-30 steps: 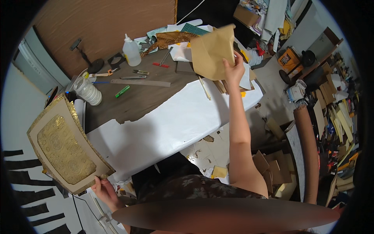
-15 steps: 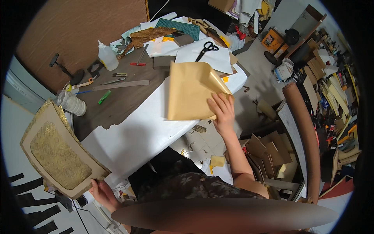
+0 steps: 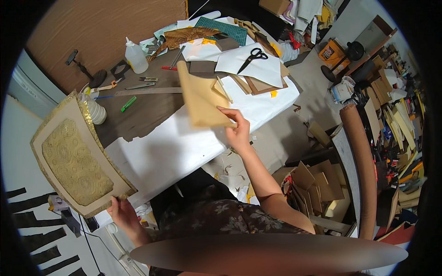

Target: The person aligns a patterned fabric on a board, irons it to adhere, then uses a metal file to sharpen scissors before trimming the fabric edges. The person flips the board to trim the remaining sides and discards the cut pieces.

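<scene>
At the lower left, my left hand (image 3: pixel 124 216) pinches the bottom corner of a curved beige board (image 3: pixel 110 177). Patterned gold fabric (image 3: pixel 76 161) fills the board's middle, and a gold fabric edge shows around its rim. The board is held up off the table. Over the middle of the table, my right hand (image 3: pixel 238 131) is closed on the near right corner of a tan, glossy sheet (image 3: pixel 205 103). That sheet is tilted and curled, its left part blurred by motion. Just behind it lie narrow board strips (image 3: pixel 239 85) and white paper (image 3: pixel 253 66).
Black scissors (image 3: pixel 253 60) rest on the paper. A squeeze bottle (image 3: pixel 136 57), a green marker-like piece (image 3: pixel 129 104), a metal ruler (image 3: pixel 152 91) and a green cutting mat (image 3: pixel 223 30) lie on the table. Cardboard pieces (image 3: pixel 317 179) fill a bin at right, beside a brown roll (image 3: pixel 361 170).
My right hand has moved left and slightly down with the tan sheet, turning it more edge-on and uncovering board strips behind it. The gold-fabric board stays in my left hand, shifted slightly in view.
</scene>
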The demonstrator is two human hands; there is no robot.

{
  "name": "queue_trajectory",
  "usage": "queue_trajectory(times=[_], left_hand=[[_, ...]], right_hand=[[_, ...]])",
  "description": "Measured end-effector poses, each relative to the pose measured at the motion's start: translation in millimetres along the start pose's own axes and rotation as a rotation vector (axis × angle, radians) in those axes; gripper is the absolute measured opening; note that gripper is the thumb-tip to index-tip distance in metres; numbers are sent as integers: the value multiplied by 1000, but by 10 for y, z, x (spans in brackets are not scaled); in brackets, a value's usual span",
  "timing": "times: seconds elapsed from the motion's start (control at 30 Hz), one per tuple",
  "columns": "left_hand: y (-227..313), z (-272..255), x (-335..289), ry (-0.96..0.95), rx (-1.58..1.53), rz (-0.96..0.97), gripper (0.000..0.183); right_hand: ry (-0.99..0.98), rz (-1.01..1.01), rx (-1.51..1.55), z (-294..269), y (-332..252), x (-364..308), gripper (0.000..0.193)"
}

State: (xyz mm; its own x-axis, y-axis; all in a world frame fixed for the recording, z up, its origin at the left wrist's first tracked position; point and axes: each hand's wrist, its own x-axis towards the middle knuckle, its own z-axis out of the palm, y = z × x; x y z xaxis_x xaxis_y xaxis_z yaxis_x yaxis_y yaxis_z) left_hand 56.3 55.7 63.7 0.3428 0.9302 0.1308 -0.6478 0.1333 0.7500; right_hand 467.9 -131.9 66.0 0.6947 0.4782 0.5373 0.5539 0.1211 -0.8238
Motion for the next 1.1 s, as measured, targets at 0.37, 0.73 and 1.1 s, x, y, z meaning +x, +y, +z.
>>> queue_trajectory(times=[0.37, 0.73, 1.1], left_hand=[[96, -175, -66, 22, -43, -20, 41], [-24, 337, -56, 101, -12, -123, 8], [-937, 623, -611, 361, -102, -400, 29]], right_hand=[[628, 479, 589, -1035, 315, -261, 25], [1031, 1195, -181, -1854, 2169, -3488, 40], [481, -266, -846, -1379, 873, -1090, 28]])
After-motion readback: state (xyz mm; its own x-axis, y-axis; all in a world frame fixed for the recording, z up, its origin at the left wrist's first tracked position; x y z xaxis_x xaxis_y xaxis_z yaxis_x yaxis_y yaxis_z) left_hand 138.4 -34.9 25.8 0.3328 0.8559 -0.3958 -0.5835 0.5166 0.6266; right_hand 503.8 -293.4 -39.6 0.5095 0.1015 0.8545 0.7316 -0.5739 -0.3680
